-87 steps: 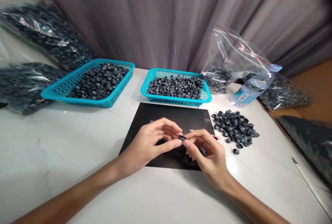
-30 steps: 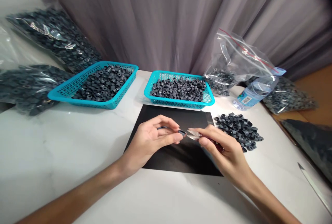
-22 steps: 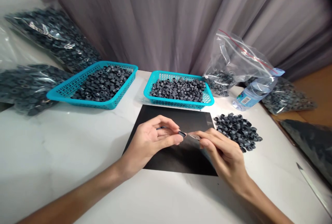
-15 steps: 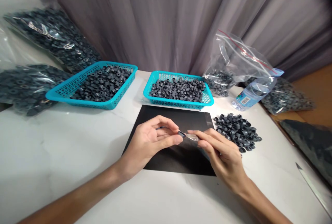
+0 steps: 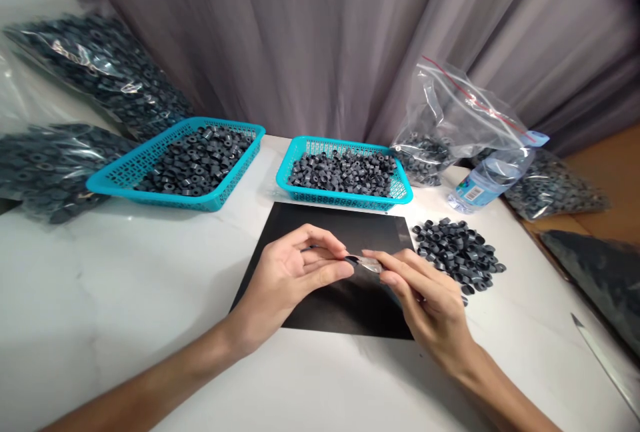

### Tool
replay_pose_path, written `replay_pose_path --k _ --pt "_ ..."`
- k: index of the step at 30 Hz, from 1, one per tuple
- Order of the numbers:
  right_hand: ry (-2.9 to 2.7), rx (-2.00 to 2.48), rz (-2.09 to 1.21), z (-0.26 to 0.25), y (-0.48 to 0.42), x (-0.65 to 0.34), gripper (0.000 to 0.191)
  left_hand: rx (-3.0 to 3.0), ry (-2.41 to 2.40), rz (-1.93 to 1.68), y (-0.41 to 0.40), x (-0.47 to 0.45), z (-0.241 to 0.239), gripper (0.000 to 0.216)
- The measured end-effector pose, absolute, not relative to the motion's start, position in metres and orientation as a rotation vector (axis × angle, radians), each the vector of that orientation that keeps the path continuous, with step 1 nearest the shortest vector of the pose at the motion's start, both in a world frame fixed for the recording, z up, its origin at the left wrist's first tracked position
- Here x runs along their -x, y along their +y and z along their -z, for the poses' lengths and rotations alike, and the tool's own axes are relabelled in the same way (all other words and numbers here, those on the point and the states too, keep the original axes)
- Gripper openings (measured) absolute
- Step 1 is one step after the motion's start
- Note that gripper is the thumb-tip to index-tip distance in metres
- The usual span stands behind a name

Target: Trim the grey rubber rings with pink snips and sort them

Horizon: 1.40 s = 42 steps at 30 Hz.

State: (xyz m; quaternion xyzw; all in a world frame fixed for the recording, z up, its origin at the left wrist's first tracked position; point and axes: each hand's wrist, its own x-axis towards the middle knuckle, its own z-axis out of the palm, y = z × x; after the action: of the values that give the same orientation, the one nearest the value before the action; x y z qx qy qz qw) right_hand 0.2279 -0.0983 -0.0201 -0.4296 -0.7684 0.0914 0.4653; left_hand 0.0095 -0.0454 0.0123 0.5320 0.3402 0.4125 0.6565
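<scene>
My left hand (image 5: 290, 275) pinches a small dark grey ring (image 5: 351, 259) between thumb and fingertips, above a black mat (image 5: 325, 305). My right hand (image 5: 425, 299) is closed on a small tool with a shiny metal blade (image 5: 369, 264), whose tip touches the ring. Both hands meet over the mat's middle. A loose heap of the same grey rings (image 5: 457, 252) lies on the white table just right of the mat.
Two turquoise baskets (image 5: 115, 175) (image 5: 400, 195) full of grey rings stand behind the mat. Clear bags of rings lie far left (image 5: 90, 72) and back right (image 5: 450, 119), beside a lying water bottle (image 5: 483, 182). A metal blade (image 5: 603, 362) lies at the right edge.
Earlier my right fingers touched the ring directly; now they hold a metal blade against it. The left hand has kept its pinch and barely moved.
</scene>
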Motion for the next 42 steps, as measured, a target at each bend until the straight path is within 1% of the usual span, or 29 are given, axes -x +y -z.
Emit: replay_pose_path --k 7,42 --pt "-1.925 1.038 -0.113 0.0175 -0.0972 -0.2276 0.031 -1.211 0.787 -0.936 -0.0454 -0.0092 -0.0129 0.022" --pt "-1.972 1.049 0.050 0.0167 -0.1006 -0.2253 0.030 -1.241 0.787 -0.931 -0.0479 -0.0089 -0.0121 0.022"
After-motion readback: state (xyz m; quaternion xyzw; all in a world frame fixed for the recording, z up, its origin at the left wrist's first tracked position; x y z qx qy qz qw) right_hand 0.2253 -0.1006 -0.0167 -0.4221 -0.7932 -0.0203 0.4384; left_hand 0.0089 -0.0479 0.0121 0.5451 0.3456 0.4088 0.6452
